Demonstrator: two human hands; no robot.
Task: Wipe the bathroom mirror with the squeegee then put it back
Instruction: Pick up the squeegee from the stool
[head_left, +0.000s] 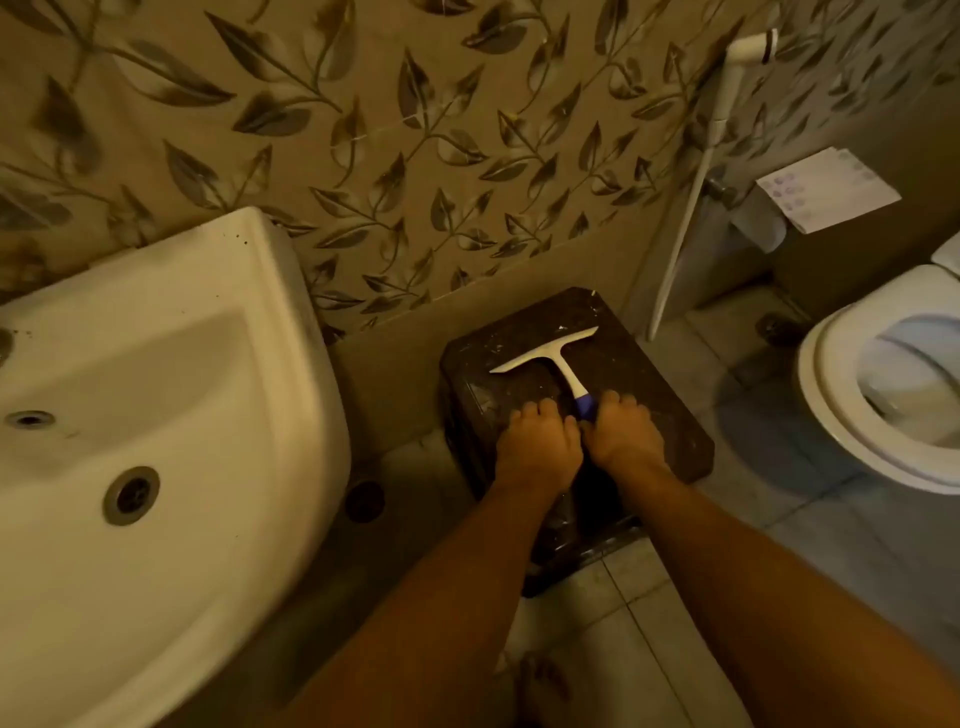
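The squeegee (550, 358) lies flat on the top of a dark, paint-flecked stool (670, 441). Its white blade points toward the wall (363, 130) and its purple-tipped handle points back at the person. The left hand (537, 447) and right hand (623, 436) are down on the stool on either side of the handle's end, knuckles up and thumbs close together over it. Whether either hand actually grips the handle cannot be told, since the fingers are hidden beneath the hands. The stool stands on a grey tiled floor (831, 519), against a beige wall patterned with dark leaves. To the left is a white sink (291, 364). Its basin holds nothing but a metal drain (131, 494), and dark specks dot its rim. To the right is a white toilet (831, 415) with the seat down and the bowl open. A white pipe (724, 104) runs down the corner, with a paper roll (769, 228) beside it. A round floor drain (365, 501) sits between sink and stool.
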